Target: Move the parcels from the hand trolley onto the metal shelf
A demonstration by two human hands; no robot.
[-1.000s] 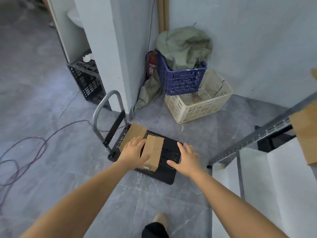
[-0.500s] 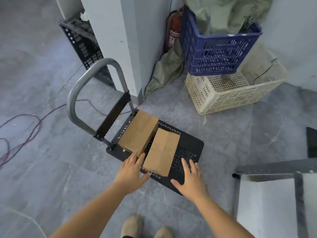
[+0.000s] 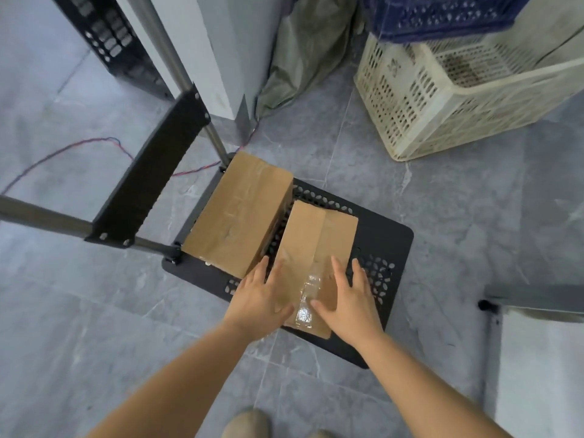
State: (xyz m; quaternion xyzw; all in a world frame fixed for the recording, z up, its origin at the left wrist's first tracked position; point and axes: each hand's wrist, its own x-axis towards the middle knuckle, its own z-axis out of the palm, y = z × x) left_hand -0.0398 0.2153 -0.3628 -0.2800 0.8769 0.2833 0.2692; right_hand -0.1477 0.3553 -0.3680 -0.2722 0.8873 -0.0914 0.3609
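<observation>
parcel [image 3: 316, 248] on trolley [image 3: 388, 248]; left hand [image 3: 259, 298], right hand [image 3: 350, 301] spread flat on it.

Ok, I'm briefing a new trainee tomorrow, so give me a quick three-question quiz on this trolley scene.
1. True or false: the handle-side parcel lies on the hand trolley.
2. Which parcel do the left hand and right hand flank? A) handle-side parcel B) outer parcel C) neither
3. What colour is the upper crate resting on the cream crate?
Key: 1 true; 2 B; 3 blue.
</observation>
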